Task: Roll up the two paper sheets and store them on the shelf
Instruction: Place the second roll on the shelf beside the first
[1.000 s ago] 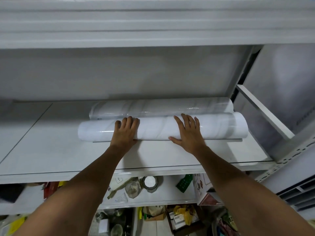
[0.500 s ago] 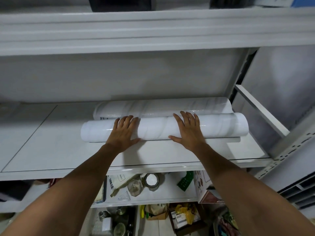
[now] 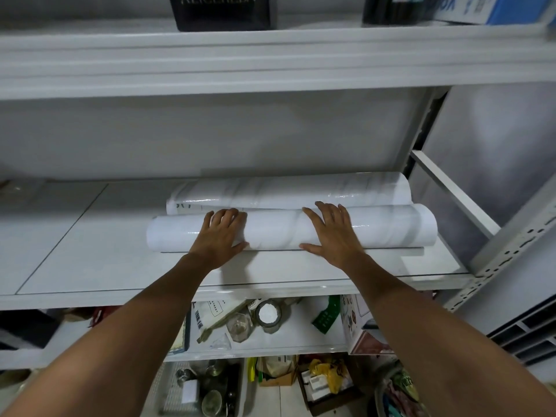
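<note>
Two white marbled paper rolls lie side by side on the white shelf (image 3: 90,266). The front roll (image 3: 276,230) stretches across the shelf's right half. The back roll (image 3: 288,191) lies right behind it, touching it, its left end partly loosened. My left hand (image 3: 221,233) rests flat on the front roll left of its middle, fingers straight. My right hand (image 3: 332,231) lies flat on the same roll right of its middle, fingers spread over the top and thumb at the roll's front edge.
The shelf above carries a black box (image 3: 222,10) and a blue-and-white box (image 3: 481,9). A perforated metal upright (image 3: 511,254) stands at the right. The lower shelf holds a jar (image 3: 268,316), packets and a carton; more clutter sits on the floor below.
The camera has tilted up, showing the boxes on the upper shelf. Both hands stay flat on the front roll, which has barely shifted.
</note>
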